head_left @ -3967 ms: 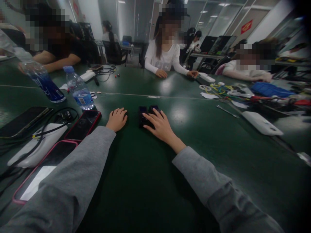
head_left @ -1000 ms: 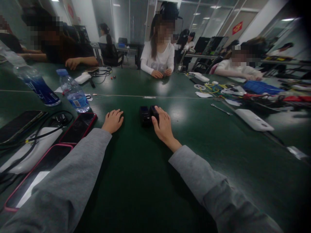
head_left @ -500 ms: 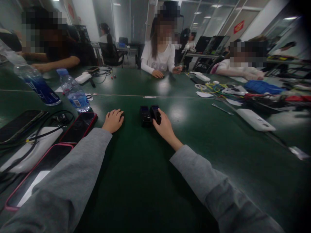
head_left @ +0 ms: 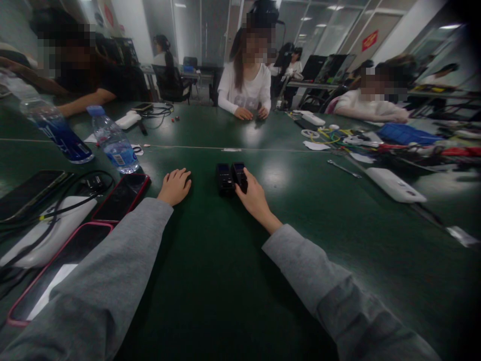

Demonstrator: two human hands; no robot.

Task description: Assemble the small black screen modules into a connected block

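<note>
Two small black devices with dark screens are side by side on the green table (head_left: 210, 260). My right hand (head_left: 255, 195) has its thumb and fingers round the right-hand black device (head_left: 239, 175). The left-hand black device (head_left: 224, 178) stands close beside it, with no hand on it. My left hand (head_left: 175, 187) lies palm down on the table, fingers a little spread, holding nothing. To its left is a phone with a red edge (head_left: 122, 197).
Two bottles, a blue-labelled one (head_left: 58, 131) and a clear one (head_left: 113, 143), stand at the left. Near them are phones, a white power bank (head_left: 48, 233) and cables. On the right are a wrench (head_left: 343, 169), a white power strip (head_left: 396, 185) and tangled wires. People sit across the table.
My hands and the black devices have hardly moved. Across the table, the middle person's hands have come closer together, and the person at the left has shifted an arm.
</note>
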